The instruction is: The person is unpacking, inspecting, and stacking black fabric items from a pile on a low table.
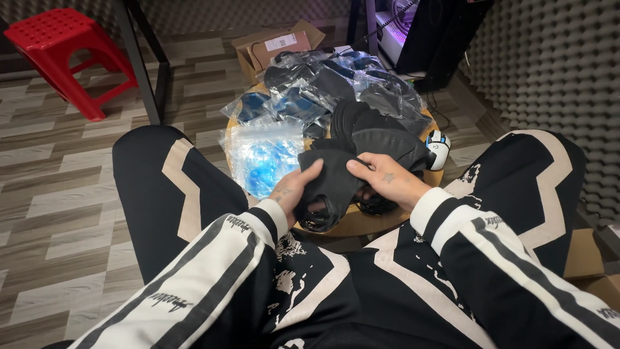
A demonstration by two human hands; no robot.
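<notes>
My left hand (294,190) and my right hand (385,179) both grip one black fabric piece (332,181) just above the near edge of a small round wooden table (361,223). The thumbs press on top of the cloth and the fingers curl under it. Behind the hands lies a stack of more black fabric pieces (378,132). To the left sits a clear plastic bag with blue items (261,155). My knees in black trousers with beige stripes flank the table.
Several clear plastic bags holding dark items (336,84) cover the table's far half. A white and blue tape dispenser (438,147) sits at its right edge. An open cardboard box (274,45), a red plastic stool (61,52) and a black table leg (142,61) stand on the wood-pattern floor.
</notes>
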